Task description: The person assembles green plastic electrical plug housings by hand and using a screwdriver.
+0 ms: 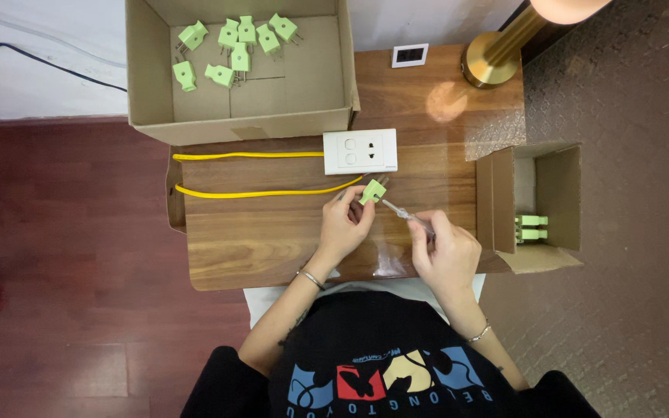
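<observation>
Wooden table (272,240), dark red floor (63,232) — brass lamp (493,58)

single head view, looking straight down from above at wooden table (272,240), moderately near, floor around.

Green plug and clear-handled screwdriver, both held

The small light-green plug (372,191) sits tilted in the left grip (344,226); the slim screwdriver (406,214), in the right grip (444,251), points its tip at it.
</observation>
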